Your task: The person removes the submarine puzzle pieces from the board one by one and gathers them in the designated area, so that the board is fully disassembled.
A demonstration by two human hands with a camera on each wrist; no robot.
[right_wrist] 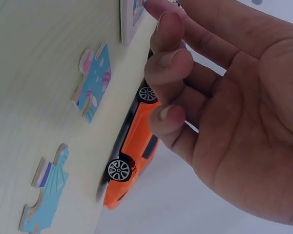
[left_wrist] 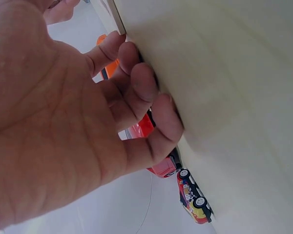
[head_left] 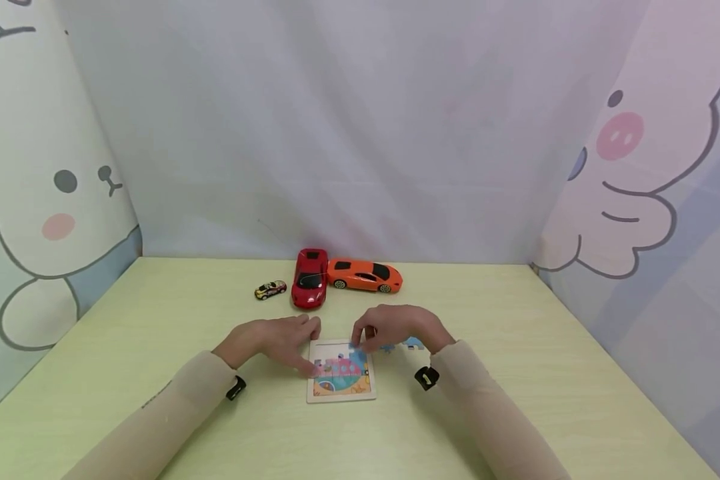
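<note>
A jigsaw puzzle in a pale wooden frame (head_left: 342, 400) lies on the table, partly filled with a pink and blue picture. My left hand (head_left: 285, 339) spans the frame's upper left corner, thumb at the left side and fingertips resting on the table by the top edge. Over the upper right corner, my right hand (head_left: 387, 327) pinches a blue puzzle piece (head_left: 354, 346) between thumb and index finger, mostly hidden by them. Its other fingers bend loosely in the right wrist view. Loose on the table to the right are two blue puzzle pieces (right_wrist: 95, 80), one nearer that camera (right_wrist: 49, 192).
Behind the puzzle stand a red toy car (head_left: 309, 279) and an orange toy car (head_left: 365, 276), close together. A small yellow and red toy car (head_left: 270, 289) is left of them. Light fabric walls (head_left: 336, 133) with cartoon animals border the table (head_left: 216, 440).
</note>
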